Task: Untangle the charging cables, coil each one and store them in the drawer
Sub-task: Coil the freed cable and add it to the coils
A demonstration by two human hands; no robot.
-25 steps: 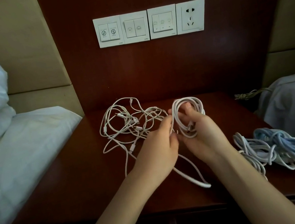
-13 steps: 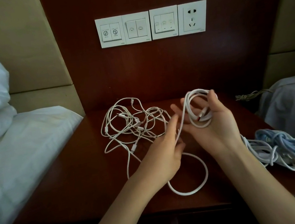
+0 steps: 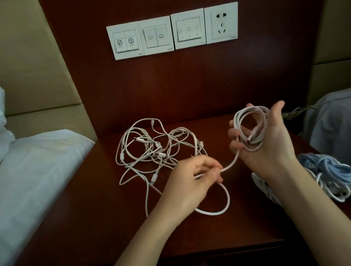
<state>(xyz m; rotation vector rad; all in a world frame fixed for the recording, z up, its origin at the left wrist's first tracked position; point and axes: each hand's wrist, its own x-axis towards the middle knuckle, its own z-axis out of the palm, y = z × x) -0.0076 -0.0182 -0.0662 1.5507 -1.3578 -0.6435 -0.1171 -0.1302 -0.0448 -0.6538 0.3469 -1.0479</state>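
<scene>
Cable (image 3: 253,147) loops are wound round the right hand's (image 3: 268,152) half-curled fingers (image 3: 232,133), and the tail is pinched between the left hand's (image 3: 190,188) curled fingertips (image 3: 214,172). Beyond those fingertips a tangle (image 3: 154,150) is spread on the nightstand (image 3: 91,216). Coiled bundles (image 3: 330,173) are laid beside the right wrist.

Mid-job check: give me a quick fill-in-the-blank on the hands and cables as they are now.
The right hand holds the coil and the left hand pinches its tail; the tangled pile lies nearer the ____ hand.
The bundle by the right forearm mixes white cable with ____ cable.
The row of wall plates counts ____ plates.
Missing words: left; blue; four.
</scene>
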